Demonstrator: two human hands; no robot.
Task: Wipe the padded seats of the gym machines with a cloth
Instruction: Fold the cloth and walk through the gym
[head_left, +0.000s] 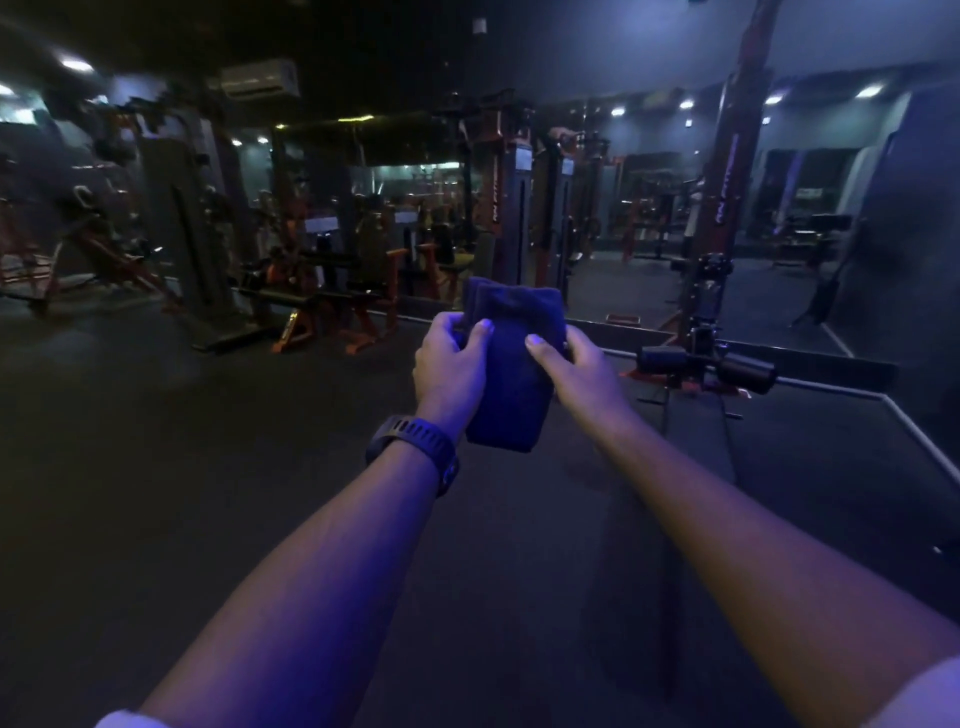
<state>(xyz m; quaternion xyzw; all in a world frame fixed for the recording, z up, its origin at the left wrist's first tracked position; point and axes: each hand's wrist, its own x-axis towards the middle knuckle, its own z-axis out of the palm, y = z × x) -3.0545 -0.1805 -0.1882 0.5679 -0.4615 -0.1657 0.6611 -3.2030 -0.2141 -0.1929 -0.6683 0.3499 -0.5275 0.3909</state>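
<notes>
Two hands hold one dark blue cloth (511, 384) up in the air, out in front of the person. The left hand (449, 364) grips the cloth's left edge, with the thumb on top and the fingers curled round behind. The right hand (582, 369) grips the right edge the same way. The cloth is folded thick and sits between the hands. It touches no seat at all.

A dark watch (413, 447) is strapped on the left wrist.

At three o'clock from the hands stands a low bench (696, 436) with two fat black rollers (706, 366) at its far end. It is the nearest seat, and the cloth is not on it. At ten o'clock, farther off, more benches with orange legs (317, 312) wait in a row. Tall machines stand at twelve o'clock, well apart from the person.

The room is dim, so I cannot tell if any seat is wiped clean. To me the wiping looks not yet begun here. The cloth seems ready, and every seat I can see looks left to do, starting most likely with the near bench.
</notes>
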